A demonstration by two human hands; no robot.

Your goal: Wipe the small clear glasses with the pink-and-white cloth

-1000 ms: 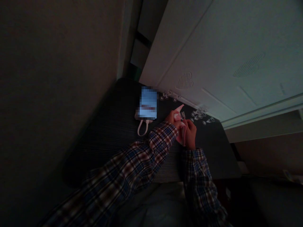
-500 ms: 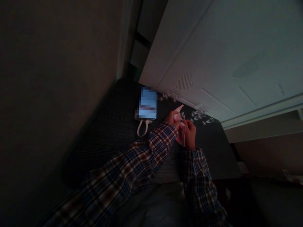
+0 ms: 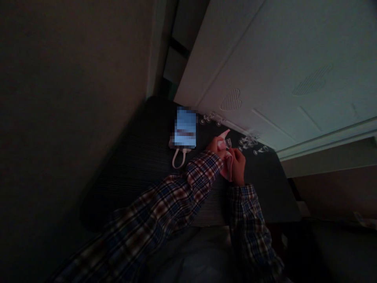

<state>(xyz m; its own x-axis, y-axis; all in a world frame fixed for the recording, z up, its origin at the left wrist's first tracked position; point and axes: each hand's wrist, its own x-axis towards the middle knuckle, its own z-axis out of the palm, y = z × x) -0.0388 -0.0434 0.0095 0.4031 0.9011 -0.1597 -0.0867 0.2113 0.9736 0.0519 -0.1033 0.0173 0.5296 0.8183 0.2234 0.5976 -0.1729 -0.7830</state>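
Just right of the picture's middle, my left hand (image 3: pixel 215 145) is closed on a pink cloth (image 3: pixel 227 168), one corner of which sticks up beyond the fingers. A small clear glass (image 3: pixel 228 143) shows between my two hands, touching the cloth. My right hand (image 3: pixel 238 164) has its fingers bent and pinched at the lower end of the glass, with the cloth hanging beside them. The fingers hide the stem and foot of the glass. Behind the hands, several small stemmed glasses (image 3: pixel 249 140) stand or lie in a group, with one glass (image 3: pixel 260 150) lying apart.
A lit phone (image 3: pixel 185 127) with a looped strap (image 3: pixel 178 159) is on the dark table (image 3: pixel 132 165), left of my hands. More small glasses (image 3: pixel 210 117) are along the back edge, against a white panel (image 3: pixel 265 70) with heart reliefs. A wall (image 3: pixel 73 98) borders the left side.
The view has shifted very slightly. Both hands keep nearly the same hold on the cloth and glass, and the glass bowl shows a little more between them.
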